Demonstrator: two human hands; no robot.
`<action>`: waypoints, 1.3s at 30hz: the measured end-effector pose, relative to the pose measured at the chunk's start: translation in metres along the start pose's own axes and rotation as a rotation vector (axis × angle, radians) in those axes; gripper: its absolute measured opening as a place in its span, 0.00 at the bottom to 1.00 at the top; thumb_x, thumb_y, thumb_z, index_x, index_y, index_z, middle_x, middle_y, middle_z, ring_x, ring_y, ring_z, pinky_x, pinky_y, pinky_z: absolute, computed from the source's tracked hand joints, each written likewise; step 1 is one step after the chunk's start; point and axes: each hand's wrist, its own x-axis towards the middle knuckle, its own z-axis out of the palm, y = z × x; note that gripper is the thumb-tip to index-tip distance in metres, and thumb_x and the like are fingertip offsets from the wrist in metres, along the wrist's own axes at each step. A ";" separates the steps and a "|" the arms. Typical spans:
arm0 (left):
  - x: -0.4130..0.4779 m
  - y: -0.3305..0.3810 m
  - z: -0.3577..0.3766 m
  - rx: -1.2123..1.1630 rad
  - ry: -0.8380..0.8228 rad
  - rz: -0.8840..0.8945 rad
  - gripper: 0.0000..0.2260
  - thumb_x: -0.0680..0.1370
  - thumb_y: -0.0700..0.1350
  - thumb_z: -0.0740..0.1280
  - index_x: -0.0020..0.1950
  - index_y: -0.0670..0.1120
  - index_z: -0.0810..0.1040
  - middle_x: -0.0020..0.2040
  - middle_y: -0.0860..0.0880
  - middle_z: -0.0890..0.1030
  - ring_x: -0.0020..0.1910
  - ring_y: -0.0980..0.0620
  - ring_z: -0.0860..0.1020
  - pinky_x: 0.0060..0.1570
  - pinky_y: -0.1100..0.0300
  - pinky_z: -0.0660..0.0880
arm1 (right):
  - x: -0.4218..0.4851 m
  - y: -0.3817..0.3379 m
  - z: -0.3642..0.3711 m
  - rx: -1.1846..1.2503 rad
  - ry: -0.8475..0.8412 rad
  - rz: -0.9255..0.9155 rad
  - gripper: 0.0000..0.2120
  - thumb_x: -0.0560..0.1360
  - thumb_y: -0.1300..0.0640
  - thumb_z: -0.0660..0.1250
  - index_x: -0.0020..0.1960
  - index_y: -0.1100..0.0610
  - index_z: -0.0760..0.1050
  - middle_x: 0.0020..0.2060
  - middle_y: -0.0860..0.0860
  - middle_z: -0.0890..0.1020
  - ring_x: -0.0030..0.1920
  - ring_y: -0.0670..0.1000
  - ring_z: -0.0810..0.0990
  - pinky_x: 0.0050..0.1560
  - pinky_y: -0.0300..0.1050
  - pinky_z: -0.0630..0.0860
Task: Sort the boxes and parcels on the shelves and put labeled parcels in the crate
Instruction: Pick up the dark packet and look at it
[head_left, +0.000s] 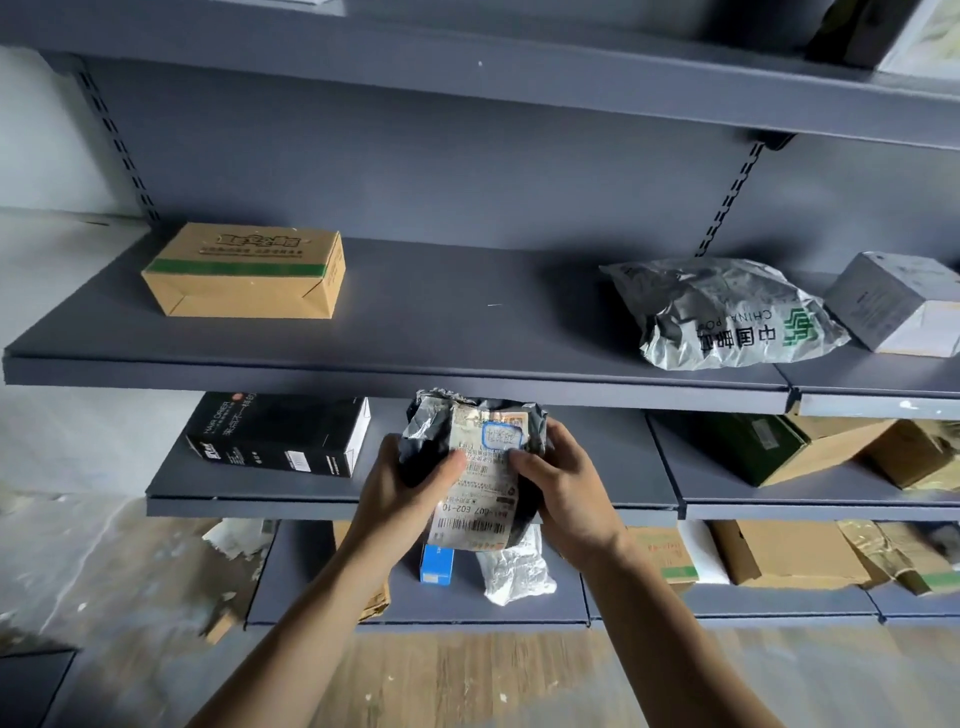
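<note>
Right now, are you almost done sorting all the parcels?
Not nearly. No crate shows here, so I can't tell what's done. Both hands, left and right, hold a dark labelled parcel, probably bound for the crate. Still shelved: a brown box, a grey mail bag, a black box and more boxes below.

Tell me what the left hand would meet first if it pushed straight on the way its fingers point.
The left hand is already on the labeled parcel, so it would press that first. Beyond it likely the shelf's front edge, though depth is unclear.
</note>
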 end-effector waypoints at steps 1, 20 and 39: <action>0.003 -0.002 0.000 0.021 -0.045 0.000 0.25 0.66 0.61 0.74 0.55 0.48 0.76 0.48 0.51 0.84 0.48 0.56 0.82 0.44 0.65 0.77 | -0.002 0.000 -0.001 0.001 0.035 -0.013 0.17 0.71 0.66 0.67 0.60 0.63 0.74 0.53 0.62 0.83 0.51 0.57 0.82 0.54 0.53 0.79; -0.049 0.069 0.186 -0.101 -0.494 0.025 0.11 0.71 0.53 0.73 0.48 0.47 0.85 0.44 0.45 0.86 0.47 0.44 0.85 0.54 0.45 0.78 | -0.110 -0.081 -0.147 -0.073 0.497 -0.276 0.06 0.78 0.65 0.66 0.54 0.60 0.77 0.42 0.53 0.86 0.40 0.50 0.84 0.41 0.43 0.81; -0.206 0.112 0.517 -0.173 -0.863 0.081 0.07 0.77 0.43 0.69 0.54 0.47 0.82 0.47 0.50 0.86 0.48 0.51 0.84 0.44 0.61 0.80 | -0.292 -0.162 -0.439 0.134 0.827 -0.367 0.08 0.79 0.62 0.62 0.53 0.62 0.79 0.47 0.59 0.84 0.46 0.55 0.81 0.49 0.51 0.76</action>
